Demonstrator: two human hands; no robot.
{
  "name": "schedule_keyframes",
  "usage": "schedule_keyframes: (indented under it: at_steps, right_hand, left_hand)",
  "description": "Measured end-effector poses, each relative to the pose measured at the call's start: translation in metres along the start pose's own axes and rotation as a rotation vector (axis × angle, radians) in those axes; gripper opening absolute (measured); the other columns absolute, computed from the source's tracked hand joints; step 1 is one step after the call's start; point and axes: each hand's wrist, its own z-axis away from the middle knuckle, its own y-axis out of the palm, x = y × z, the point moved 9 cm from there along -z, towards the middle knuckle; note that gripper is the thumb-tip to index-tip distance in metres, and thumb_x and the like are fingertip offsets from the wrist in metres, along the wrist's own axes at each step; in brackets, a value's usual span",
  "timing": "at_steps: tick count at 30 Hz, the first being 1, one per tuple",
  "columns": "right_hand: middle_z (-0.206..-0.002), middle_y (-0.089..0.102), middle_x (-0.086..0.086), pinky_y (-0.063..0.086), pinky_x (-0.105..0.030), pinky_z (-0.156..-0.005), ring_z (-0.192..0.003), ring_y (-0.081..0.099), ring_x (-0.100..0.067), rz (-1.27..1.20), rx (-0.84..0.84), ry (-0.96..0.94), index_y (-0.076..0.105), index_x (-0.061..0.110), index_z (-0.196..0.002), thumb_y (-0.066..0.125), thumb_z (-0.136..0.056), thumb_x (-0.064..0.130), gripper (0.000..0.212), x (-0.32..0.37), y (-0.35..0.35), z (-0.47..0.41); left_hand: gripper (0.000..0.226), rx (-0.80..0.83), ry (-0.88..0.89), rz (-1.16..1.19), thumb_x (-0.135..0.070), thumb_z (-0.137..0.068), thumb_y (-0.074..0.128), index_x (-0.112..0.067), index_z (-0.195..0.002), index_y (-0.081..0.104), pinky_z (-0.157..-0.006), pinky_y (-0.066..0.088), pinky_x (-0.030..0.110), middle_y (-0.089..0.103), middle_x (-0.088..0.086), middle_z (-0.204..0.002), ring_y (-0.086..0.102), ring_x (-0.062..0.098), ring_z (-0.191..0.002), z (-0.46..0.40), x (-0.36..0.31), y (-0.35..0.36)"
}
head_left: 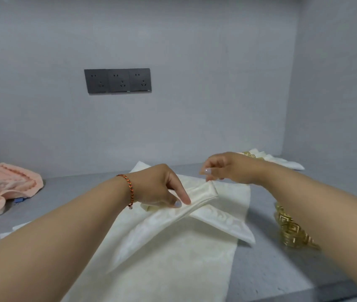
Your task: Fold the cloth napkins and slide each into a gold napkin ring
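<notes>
My left hand (pixel 162 188) pins the folded napkin (pixel 173 223) atop the flat cloth stack (pixel 173 269), while my right hand (pixel 227 168) pinches its peak. My right forearm half hides the gold rings (pixel 290 229); no writing is readable.

Bare forearms; braided red-orange bracelet (pixel 129 190) on left wrist; pale-painted nails

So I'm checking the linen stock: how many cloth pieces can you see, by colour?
White napkins: 4 at least: the folded napkin held by left hand and right hand, the flat stack, a corner, a ringed napkin.
Pink towel: 1.
Total: 5.
</notes>
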Motion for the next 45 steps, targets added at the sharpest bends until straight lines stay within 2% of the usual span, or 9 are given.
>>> schedule_keyframes:
  at_steps: [5, 9, 17, 23, 28, 33, 36, 40, 45]
  right_hand:
    - [-0.080, 0.059, 0.013, 0.039, -0.022, -0.067, -0.077, 0.054, -0.011, 0.356, -0.132, 0.227, 0.062, 0.023, -0.081, 0.063, -0.091, 0.029, 0.011, -0.077, -0.067, 0.029]
    - [-0.112, 0.057, 0.006, 0.043, -0.026, -0.084, -0.099, 0.053, -0.016, 0.628, 0.009, 0.488, 0.055, 0.028, -0.114, 0.063, -0.087, 0.039, 0.030, -0.130, -0.062, 0.052]
    - [-0.129, 0.055, -0.005, 0.050, -0.030, -0.094, -0.109, 0.061, -0.021, 0.747, 0.134, 0.703, 0.047, 0.014, -0.134, 0.057, -0.092, 0.033, 0.048, -0.161, -0.046, 0.065]
    - [-0.131, 0.055, -0.004, 0.044, -0.026, -0.095, -0.116, 0.054, -0.019, 0.760, 0.125, 0.697, 0.053, 0.013, -0.131, 0.053, -0.095, 0.020, 0.037, -0.165, -0.038, 0.059]
    - [-0.097, 0.066, 0.000, 0.041, -0.024, -0.063, -0.079, 0.055, -0.016, 0.531, -0.246, 0.454, 0.063, 0.020, -0.100, 0.052, -0.092, 0.015, 0.015, -0.136, -0.067, 0.032]
    - [-0.094, 0.063, -0.007, 0.051, -0.027, -0.069, -0.077, 0.059, -0.018, -0.420, -0.337, 0.135, 0.064, 0.015, -0.097, 0.077, -0.073, -0.005, 0.034, -0.076, -0.038, 0.036]
    - [-0.103, 0.062, -0.007, 0.053, -0.039, -0.085, -0.085, 0.066, -0.025, -0.504, -0.309, 0.081, 0.061, 0.019, -0.100, 0.081, -0.063, -0.010, 0.051, -0.056, -0.008, 0.052]
    - [-0.103, 0.066, -0.007, 0.052, -0.034, -0.078, -0.084, 0.068, -0.028, -0.517, -0.247, 0.090, 0.058, 0.017, -0.100, 0.080, -0.065, -0.005, 0.047, -0.045, 0.028, 0.074]
    - [-0.070, 0.063, 0.013, 0.042, -0.013, -0.056, -0.054, 0.052, 0.006, -0.439, -0.226, 0.060, 0.056, 0.008, -0.099, 0.081, -0.067, -0.007, 0.043, -0.028, 0.044, 0.083]
  left_hand:
    - [0.025, -0.035, 0.022, 0.003, -0.013, -0.082, 0.075, -0.037, -0.083, 0.077, -0.057, 0.035, 0.022, 0.042, -0.005, -0.059, 0.040, 0.015, -0.058, -0.007, -0.001, -0.001]
    - [0.026, -0.050, -0.017, 0.020, -0.011, -0.084, 0.072, -0.035, -0.089, 0.078, -0.047, 0.034, 0.019, 0.039, -0.012, -0.047, 0.034, 0.009, -0.045, -0.011, 0.001, 0.001]
    - [0.030, -0.056, -0.051, 0.079, -0.020, -0.083, 0.072, -0.050, -0.090, 0.073, -0.066, 0.045, 0.035, 0.065, 0.028, -0.093, 0.048, 0.020, -0.068, -0.007, 0.014, 0.004]
    - [0.037, -0.078, -0.077, 0.091, -0.015, -0.086, 0.069, -0.051, -0.093, 0.072, -0.062, 0.048, 0.043, 0.066, 0.020, -0.103, 0.049, 0.020, -0.069, 0.008, 0.022, 0.000]
    - [0.033, -0.105, -0.105, 0.120, -0.020, -0.083, 0.071, -0.050, -0.098, 0.072, -0.081, 0.053, 0.043, 0.070, -0.004, -0.116, 0.064, 0.029, -0.082, 0.026, 0.039, -0.011]
    - [0.031, -0.183, -0.103, 0.181, -0.027, -0.074, 0.073, -0.047, -0.098, 0.074, -0.099, 0.045, 0.051, 0.069, 0.000, -0.119, 0.059, 0.019, -0.096, 0.047, 0.052, -0.027]
    - [0.041, -0.234, -0.076, 0.258, -0.003, -0.083, 0.072, -0.043, -0.092, 0.076, -0.089, 0.053, 0.025, 0.071, -0.016, -0.112, 0.067, 0.007, -0.103, 0.063, 0.050, -0.037]
    - [0.040, -0.268, -0.084, 0.302, -0.001, -0.085, 0.069, -0.038, -0.096, 0.077, -0.096, 0.050, 0.052, 0.071, -0.017, -0.111, 0.066, 0.018, -0.108, 0.082, 0.050, -0.044]
    - [0.038, -0.308, -0.057, 0.332, 0.001, -0.084, 0.069, -0.035, -0.095, 0.078, -0.093, 0.053, 0.047, 0.071, -0.018, -0.110, 0.068, 0.015, -0.104, 0.094, 0.039, -0.047]
